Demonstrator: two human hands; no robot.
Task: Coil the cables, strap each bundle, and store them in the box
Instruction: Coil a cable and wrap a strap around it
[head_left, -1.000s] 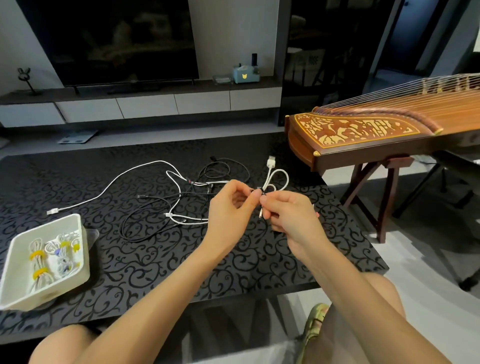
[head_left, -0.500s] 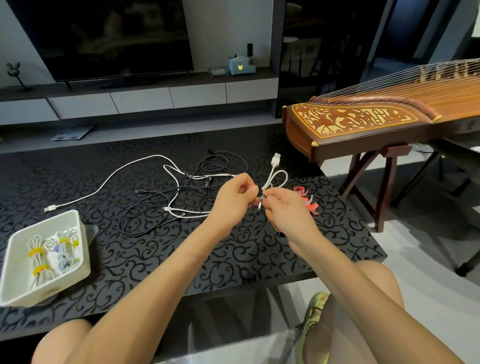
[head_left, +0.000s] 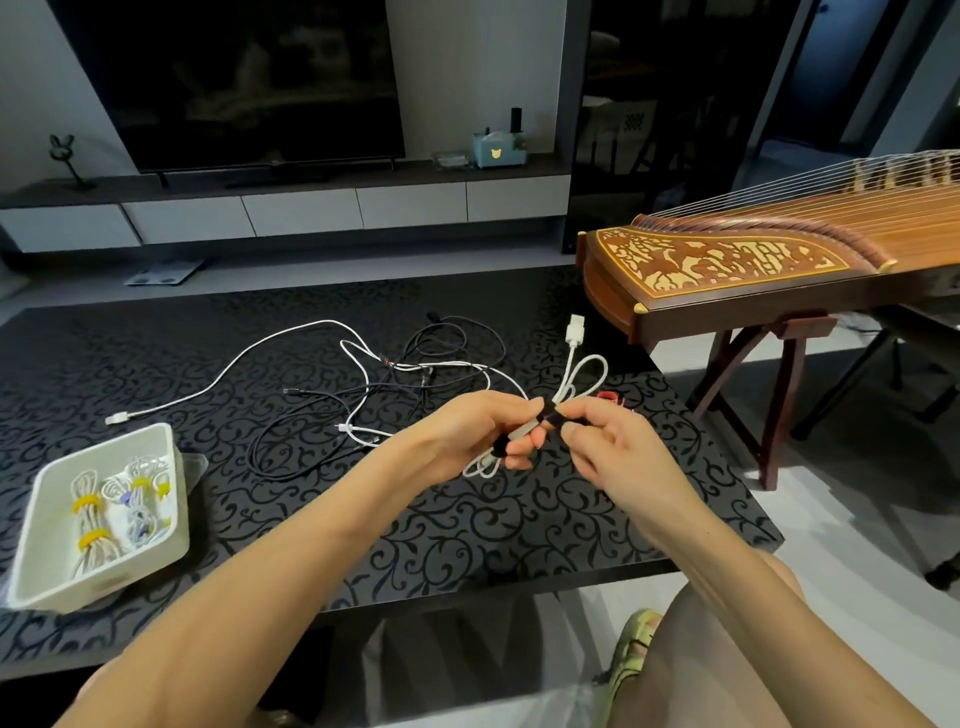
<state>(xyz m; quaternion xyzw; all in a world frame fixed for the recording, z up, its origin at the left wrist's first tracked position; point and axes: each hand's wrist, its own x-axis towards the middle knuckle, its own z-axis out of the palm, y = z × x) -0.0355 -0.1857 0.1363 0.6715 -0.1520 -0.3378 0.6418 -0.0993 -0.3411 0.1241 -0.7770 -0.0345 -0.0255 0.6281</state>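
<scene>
Head view: both hands meet above the black patterned table (head_left: 519, 530), a little to 3 o'clock of its middle. The left hand (head_left: 478, 431) has its fingers curled round a white cable bundle (head_left: 589, 371), and those fingers hide the middle of the bundle. Loops stick out toward 1 o'clock and 7 o'clock, and a plug points up to 12. The right hand (head_left: 613, 447) pinches a black strap (head_left: 550, 413) against the bundle between thumb and forefinger.

Just behind that hand, a red strap (head_left: 609, 397) lies on the table, partly covered by it. At 11 o'clock from the hands sprawls a tangle of loose cables (head_left: 395, 364), white and black. The box (head_left: 114, 582) sits near the table's edge at 8 o'clock and holds strapped bundles (head_left: 91, 519) with yellow bands. A wooden zither (head_left: 727, 265) on a stand fills 2 o'clock, just beside the table's corner.
</scene>
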